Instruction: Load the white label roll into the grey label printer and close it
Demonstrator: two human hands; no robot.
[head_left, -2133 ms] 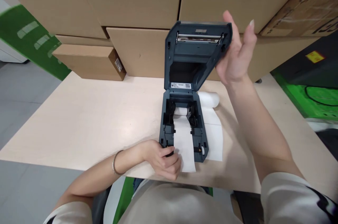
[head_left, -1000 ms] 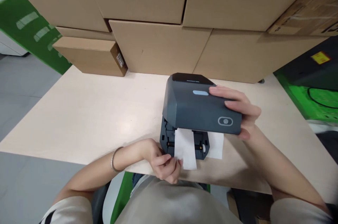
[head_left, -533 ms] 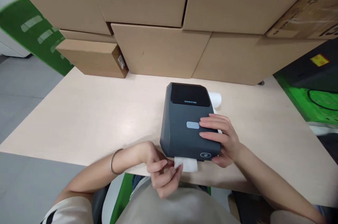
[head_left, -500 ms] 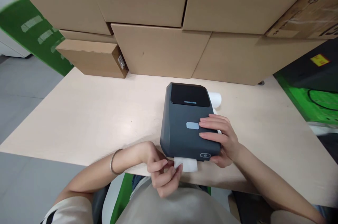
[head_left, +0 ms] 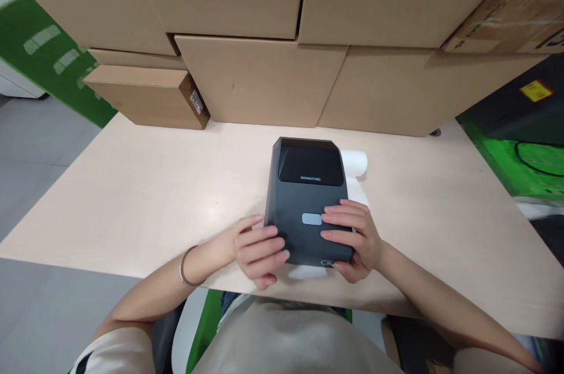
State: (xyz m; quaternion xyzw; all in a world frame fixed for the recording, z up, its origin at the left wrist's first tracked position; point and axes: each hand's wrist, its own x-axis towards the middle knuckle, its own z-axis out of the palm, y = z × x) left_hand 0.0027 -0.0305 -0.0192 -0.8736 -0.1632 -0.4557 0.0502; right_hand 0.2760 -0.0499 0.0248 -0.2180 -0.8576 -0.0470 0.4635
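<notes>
Dark grey label printer, lid down, both hands on top

Pale wood table [head_left: 132, 198], cardboard boxes [head_left: 255, 80] stacked at 12 o'clock. Left hand [head_left: 258, 249] and right hand [head_left: 352, 239] lie flat, fingers spread, on the closed printer [head_left: 306, 192] near the table's 6 o'clock edge. White paper strip [head_left: 307, 272] pokes out front; paper roll [head_left: 355, 162] at its 2 o'clock.

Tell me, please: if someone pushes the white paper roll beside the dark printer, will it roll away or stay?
The paper roll lies on its round side on the flat table, so a sideways push would probably set it rolling. Its loose end runs forward beside the printer, which may slow it. It looks like thin paper, likely light and easy to dent.
</notes>
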